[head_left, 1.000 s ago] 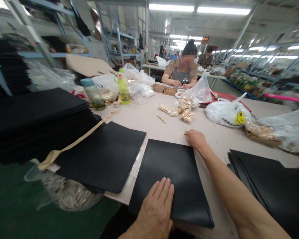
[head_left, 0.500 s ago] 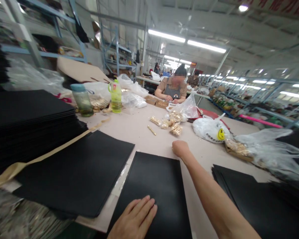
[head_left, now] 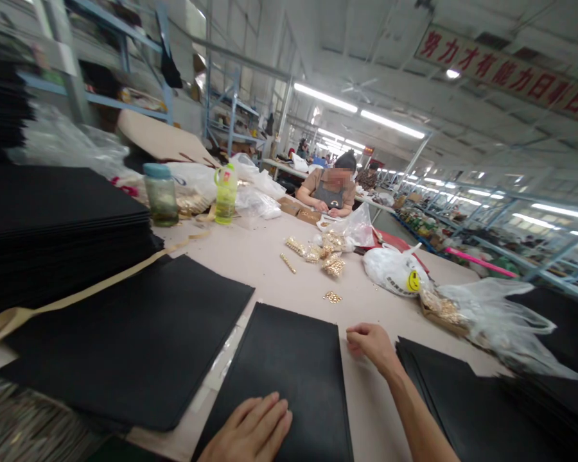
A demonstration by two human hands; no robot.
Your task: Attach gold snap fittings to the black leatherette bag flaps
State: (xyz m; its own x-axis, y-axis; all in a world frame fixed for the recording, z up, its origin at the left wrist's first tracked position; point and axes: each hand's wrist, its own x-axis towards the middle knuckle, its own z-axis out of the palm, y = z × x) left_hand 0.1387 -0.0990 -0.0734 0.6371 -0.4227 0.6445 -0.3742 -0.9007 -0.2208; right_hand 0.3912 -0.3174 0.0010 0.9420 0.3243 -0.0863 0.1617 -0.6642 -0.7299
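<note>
The black sheet (head_left: 303, 366), near six o'clock, is covered by the flat left hand (head_left: 255, 427), while the right hand (head_left: 373, 346) is curled narrow at its three-o'clock side, any grip untellable. Loose gold pieces (head_left: 332, 297) could be scattered over the table (head_left: 250, 256) if brushed by a sweep toward eleven o'clock.

Middle sheet (head_left: 289, 366): near end out of view. Left hand (head_left: 253, 431), on the sheet: cut off at the wrist. Right hand (head_left: 372, 344), right of the sheet: whether holding anything, undetermined. Bundle (head_left: 26, 417), left of the sheet: blurred, cut off.
</note>
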